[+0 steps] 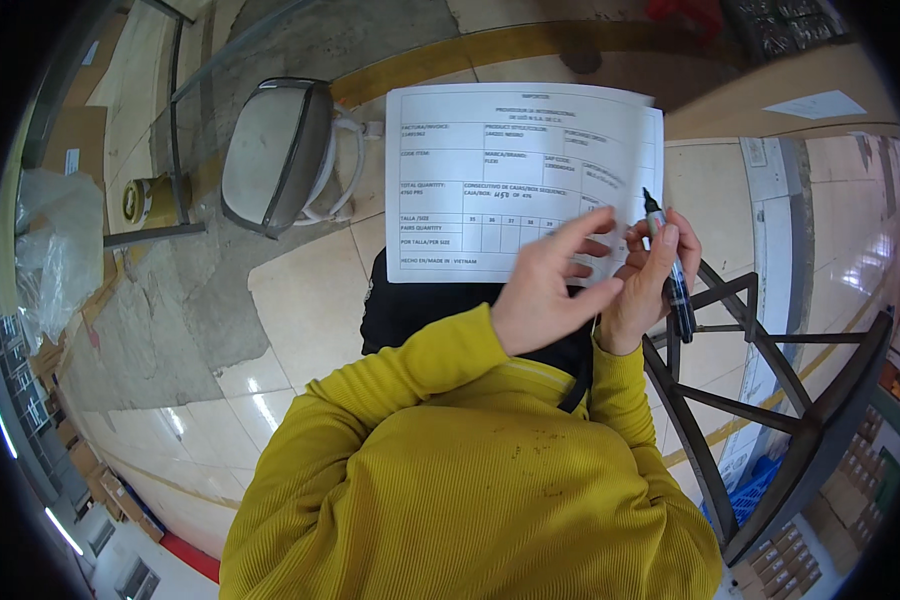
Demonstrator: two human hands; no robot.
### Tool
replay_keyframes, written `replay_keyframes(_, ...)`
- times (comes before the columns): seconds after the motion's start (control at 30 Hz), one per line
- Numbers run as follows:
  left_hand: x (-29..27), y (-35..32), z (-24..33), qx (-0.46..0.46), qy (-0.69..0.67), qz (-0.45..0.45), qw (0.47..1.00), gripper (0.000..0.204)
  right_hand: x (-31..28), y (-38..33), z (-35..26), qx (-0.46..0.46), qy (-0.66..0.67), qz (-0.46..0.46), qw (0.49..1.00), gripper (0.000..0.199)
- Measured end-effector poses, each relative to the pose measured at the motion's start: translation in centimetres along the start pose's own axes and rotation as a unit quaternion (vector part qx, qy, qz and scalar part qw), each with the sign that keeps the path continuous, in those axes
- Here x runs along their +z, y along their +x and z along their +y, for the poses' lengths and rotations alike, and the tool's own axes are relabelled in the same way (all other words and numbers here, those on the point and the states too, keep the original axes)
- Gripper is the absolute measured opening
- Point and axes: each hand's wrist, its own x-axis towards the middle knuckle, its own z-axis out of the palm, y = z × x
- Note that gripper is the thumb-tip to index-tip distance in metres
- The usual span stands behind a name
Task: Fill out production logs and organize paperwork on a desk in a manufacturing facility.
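Note:
A stack of white printed form sheets (440, 205) lies over my lap, its top page carrying a ruled table and a short handwritten entry. The right side of that top page looks curled and blurred. Above the lower right part of the sheets is my left hand (550, 285), open, with its fingers apart and nothing visible in them. My right hand (645, 285) is closed around a black marker (679, 305) at the right edge of the stack. The marker's dark tip points up and away from me. Whether my right fingers also touch the paper is hidden.
A stool with a grey padded seat (275, 155) stands to the far left on the tiled floor. A dark metal frame (770, 390) is close by my right side. A cardboard box (770, 95) lies at the far right, and a roll of tape (135, 200) sits at the left.

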Motion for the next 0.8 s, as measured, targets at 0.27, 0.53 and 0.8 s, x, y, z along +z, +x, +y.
replay_keyframes(0.27, 0.5, 0.1, -0.1, 0.004, 0.085, -0.005, 0.996, 0.048, -0.7, 0.1, 0.0, -0.007, -0.028, 0.02, 0.999, 0.027)
replay_keyframes(0.53, -0.1, 0.7, -0.6, -0.029, 0.023, -0.012, 0.999, 0.04, -1.0, 0.2, 0.7, -0.017, 0.003, -0.009, 1.0, 0.019)
replay_keyframes(0.8, -1.9, 0.8, -3.2, -0.087, 0.166, -0.036, 0.982, 0.018, -2.1, 0.7, 1.4, -0.032, -0.023, -0.039, 0.998, 0.018)
